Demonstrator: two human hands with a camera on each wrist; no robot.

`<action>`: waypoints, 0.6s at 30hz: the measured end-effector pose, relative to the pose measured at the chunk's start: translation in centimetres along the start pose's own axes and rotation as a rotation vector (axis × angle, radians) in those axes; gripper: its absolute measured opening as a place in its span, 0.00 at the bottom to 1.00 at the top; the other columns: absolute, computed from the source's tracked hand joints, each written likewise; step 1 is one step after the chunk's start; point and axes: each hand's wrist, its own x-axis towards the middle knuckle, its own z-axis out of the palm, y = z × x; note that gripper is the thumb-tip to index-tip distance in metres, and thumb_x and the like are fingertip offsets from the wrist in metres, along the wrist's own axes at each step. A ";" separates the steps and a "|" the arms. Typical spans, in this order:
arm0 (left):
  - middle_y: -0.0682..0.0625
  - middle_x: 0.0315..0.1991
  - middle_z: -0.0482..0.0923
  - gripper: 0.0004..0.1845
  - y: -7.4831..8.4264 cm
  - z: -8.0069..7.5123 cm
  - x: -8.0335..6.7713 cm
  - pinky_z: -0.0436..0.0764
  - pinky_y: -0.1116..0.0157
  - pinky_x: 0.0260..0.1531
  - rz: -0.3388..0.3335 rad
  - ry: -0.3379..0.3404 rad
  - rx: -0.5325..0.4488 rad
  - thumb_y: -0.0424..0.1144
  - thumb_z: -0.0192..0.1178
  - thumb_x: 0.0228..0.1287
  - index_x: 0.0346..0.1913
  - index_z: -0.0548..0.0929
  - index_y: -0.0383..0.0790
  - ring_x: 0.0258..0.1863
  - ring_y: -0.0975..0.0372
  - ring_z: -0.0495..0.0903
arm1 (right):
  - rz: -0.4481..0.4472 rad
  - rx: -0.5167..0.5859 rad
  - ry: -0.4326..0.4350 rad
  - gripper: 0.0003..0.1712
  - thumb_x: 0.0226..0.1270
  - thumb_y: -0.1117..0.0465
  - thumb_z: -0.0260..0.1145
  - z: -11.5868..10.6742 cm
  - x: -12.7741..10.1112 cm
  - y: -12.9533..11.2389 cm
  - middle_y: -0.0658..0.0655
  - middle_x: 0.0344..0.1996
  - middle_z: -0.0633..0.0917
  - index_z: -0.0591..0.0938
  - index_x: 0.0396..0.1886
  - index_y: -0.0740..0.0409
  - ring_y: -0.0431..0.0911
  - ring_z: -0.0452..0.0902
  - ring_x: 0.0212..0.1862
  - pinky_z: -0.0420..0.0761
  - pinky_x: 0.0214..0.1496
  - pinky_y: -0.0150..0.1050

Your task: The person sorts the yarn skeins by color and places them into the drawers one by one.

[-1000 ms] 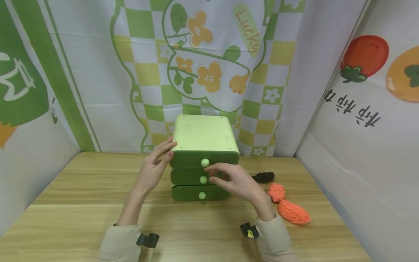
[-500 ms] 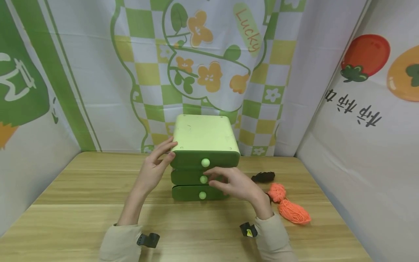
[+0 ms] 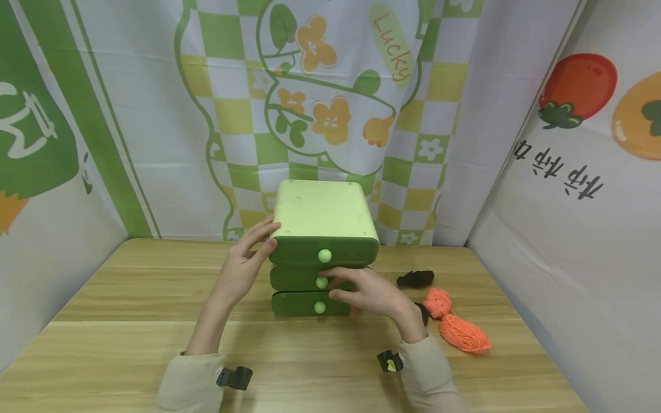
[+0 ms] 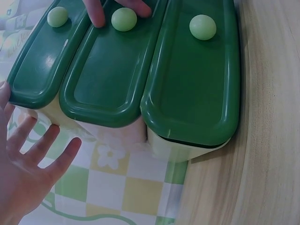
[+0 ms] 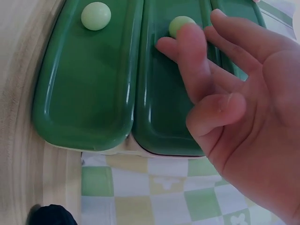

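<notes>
A small green cabinet (image 3: 322, 212) with three shut drawers stands at the back middle of the wooden table (image 3: 129, 344). My left hand (image 3: 247, 265) lies flat against the cabinet's upper left side with straight fingers; in the left wrist view the left hand (image 4: 28, 164) is spread beside the drawer fronts. My right hand (image 3: 361, 289) reaches the middle drawer, and two fingertips (image 4: 97, 16) straddle and touch its pale round knob (image 3: 322, 282). In the right wrist view the knob (image 5: 179, 24) shows just past the extended fingers (image 5: 197, 61), with the thumb held back from it.
An orange yarn bundle (image 3: 458, 328) and a small black object (image 3: 415, 279) lie right of the cabinet. The top knob (image 3: 324, 255) and bottom knob (image 3: 319, 307) are untouched. Printed cloth walls close the back and both sides.
My right hand has slid left and slightly down, bringing its fingertips onto the middle drawer's knob. The left hand and the cabinet have stayed put.
</notes>
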 end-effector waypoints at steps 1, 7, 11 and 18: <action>0.62 0.77 0.57 0.21 0.0 0.0 0.0 0.73 0.50 0.60 0.004 0.002 0.001 0.46 0.51 0.78 0.69 0.72 0.60 0.72 0.58 0.64 | 0.002 0.000 -0.005 0.26 0.75 0.52 0.61 0.1 0.1 0.0 0.55 0.54 0.85 0.72 0.71 0.44 0.43 0.80 0.18 0.81 0.29 0.36; 0.62 0.77 0.58 0.20 0.1 0.0 0.0 0.74 0.51 0.58 0.014 0.013 0.009 0.46 0.51 0.78 0.69 0.73 0.58 0.71 0.58 0.65 | 0.013 0.003 -0.030 0.27 0.75 0.52 0.62 0.3 0.3 0.3 0.56 0.56 0.84 0.71 0.71 0.45 0.42 0.81 0.19 0.81 0.30 0.36; 0.61 0.77 0.58 0.21 0.0 0.0 0.0 0.74 0.51 0.58 0.014 0.011 0.012 0.46 0.51 0.78 0.69 0.73 0.59 0.71 0.58 0.65 | 0.020 0.017 -0.046 0.28 0.75 0.52 0.61 0.4 0.3 0.3 0.56 0.57 0.83 0.71 0.72 0.44 0.42 0.82 0.21 0.80 0.28 0.36; 0.59 0.78 0.57 0.21 0.5 0.1 -0.1 0.73 0.50 0.59 0.003 0.004 0.013 0.45 0.50 0.78 0.70 0.72 0.55 0.72 0.57 0.65 | 0.027 0.047 -0.073 0.28 0.76 0.51 0.60 0.6 0.4 0.5 0.56 0.58 0.83 0.69 0.73 0.40 0.43 0.82 0.23 0.78 0.23 0.37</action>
